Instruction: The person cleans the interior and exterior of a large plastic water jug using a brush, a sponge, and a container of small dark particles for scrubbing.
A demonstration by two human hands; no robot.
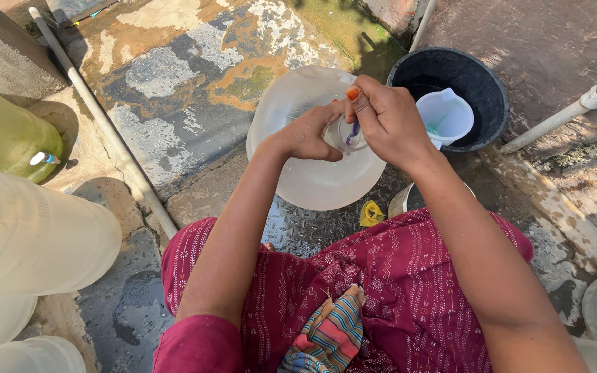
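Person: bare forearms; left hand (307, 133) and right hand (390, 121) ungloved, orange-painted thumbnail (352, 93) on right. Magenta short sleeve (198, 343); maroon white-patterned garment (409, 283); striped multicolour cloth (329, 338) on lap.

Harsh sunlight – hard shadows across the ground; pale jugs (29, 235) glare; edges slightly bowed.

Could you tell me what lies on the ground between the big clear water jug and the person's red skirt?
In the head view, a small yellow scrap lies on wet ground between the clear jug and the red skirt.
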